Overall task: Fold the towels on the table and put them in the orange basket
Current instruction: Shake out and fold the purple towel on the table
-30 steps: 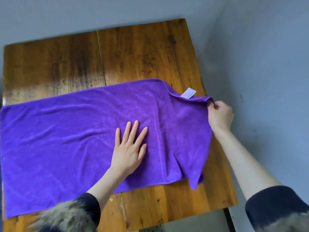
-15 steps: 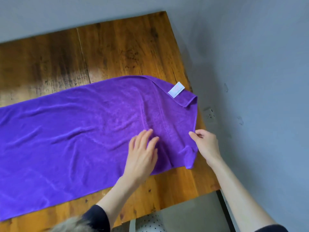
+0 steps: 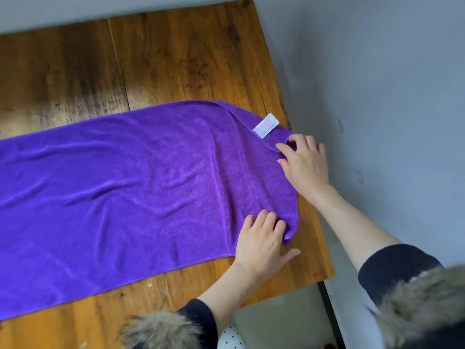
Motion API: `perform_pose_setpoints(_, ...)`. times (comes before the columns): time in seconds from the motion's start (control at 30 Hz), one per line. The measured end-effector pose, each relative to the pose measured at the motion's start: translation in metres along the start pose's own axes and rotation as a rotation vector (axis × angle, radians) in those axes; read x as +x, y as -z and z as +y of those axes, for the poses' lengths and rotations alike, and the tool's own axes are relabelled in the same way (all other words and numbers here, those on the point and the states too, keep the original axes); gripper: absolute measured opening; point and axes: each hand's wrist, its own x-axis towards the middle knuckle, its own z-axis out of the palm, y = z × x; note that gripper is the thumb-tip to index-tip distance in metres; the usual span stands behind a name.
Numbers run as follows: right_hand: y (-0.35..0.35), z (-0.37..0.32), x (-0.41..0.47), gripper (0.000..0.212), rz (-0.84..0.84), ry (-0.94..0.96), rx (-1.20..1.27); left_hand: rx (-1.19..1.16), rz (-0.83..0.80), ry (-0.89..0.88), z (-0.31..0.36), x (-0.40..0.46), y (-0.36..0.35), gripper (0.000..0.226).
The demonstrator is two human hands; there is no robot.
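Both hands pinch purple towel point(image 3: 125, 187): left hand point(image 3: 261, 238), right hand point(image 3: 304, 165); white label point(image 3: 266, 125) unreadable

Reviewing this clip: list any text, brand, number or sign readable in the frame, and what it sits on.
White sewn-in label on the folded-over corner of the purple microfibre towel: pinkish and dark print, too small and blurred to read.
No other text, number or sign is visible.

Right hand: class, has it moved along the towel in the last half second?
Yes. The right hand went from the near corner up to the label corner.
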Motion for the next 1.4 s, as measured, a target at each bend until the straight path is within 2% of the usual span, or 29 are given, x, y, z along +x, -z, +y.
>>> perform_pose_setpoints(0.1, -0.001, -0.006, 0.007, 0.025, 0.033, 0.035, -0.037, -0.016, 0.036, 0.032, 0.006, 0.005, 0.001, 0.03)
perform_pose_setpoints(0.2, 0.001, -0.007, 0.011, 0.02, 0.086, 0.039, -0.051, -0.163, 0.061, 0.047, -0.003, 0.0, 0.001, 0.02)
perform_pose_setpoints(0.27, 0.005, -0.01, 0.011, 0.019, 0.119, 0.021, -0.021, -0.302, -0.012, 0.029, -0.012, -0.005, -0.002, 0.022)
perform_pose_setpoints(0.33, 0.013, -0.018, 0.009, 0.019, 0.149, -0.023, 0.042, -0.338, -0.074, 0.009, -0.022, -0.01, -0.001, 0.031)
perform_pose_setpoints(0.4, 0.024, -0.029, 0.009, 0.019, 0.139, -0.096, 0.199, -0.467, -0.091, 0.084, -0.029, -0.017, 0.012, 0.027)
perform_pose_setpoints(0.5, 0.048, -0.05, 0.013, 0.015, 0.043, -0.278, 0.603, -0.69, 0.011, 0.274, -0.046, -0.032, 0.043, 0.014)
perform_pose_setpoints(0.57, 0.068, -0.07, 0.015, 0.016, -0.013, -0.331, 0.805, -0.819, 0.012, 0.386, -0.064, -0.048, 0.068, 0.009)
perform_pose_setpoints(0.7, 0.11, -0.128, 0.023, 0.015, -0.062, -0.25, 0.944, -1.067, 0.004, 0.492, -0.105, -0.094, 0.116, 0.013)
perform_pose_setpoints(0.8, 0.142, -0.179, 0.033, 0.014, -0.079, -0.172, 1.0, -1.284, -0.035, 0.458, -0.141, -0.13, 0.149, 0.014)
perform_pose_setpoints(0.93, 0.175, -0.258, 0.037, 0.017, -0.132, -0.07, 1.072, -1.36, -0.037, 0.416, -0.188, -0.179, 0.185, 0.013)
perform_pose_setpoints(1.13, 0.186, -0.376, 0.039, 0.014, -0.26, 0.056, 1.185, -1.473, 0.162, 0.473, -0.253, -0.254, 0.204, 0.013)
perform_pose_setpoints(1.27, 0.167, -0.444, 0.047, 0.013, -0.326, 0.094, 1.212, -1.541, 0.337, 0.666, -0.293, -0.302, 0.189, 0.015)
perform_pose_setpoints(1.4, 0.125, -0.486, 0.052, 0.017, -0.368, 0.05, 1.143, -1.376, 0.449, 1.0, -0.325, -0.329, 0.152, 0.014)
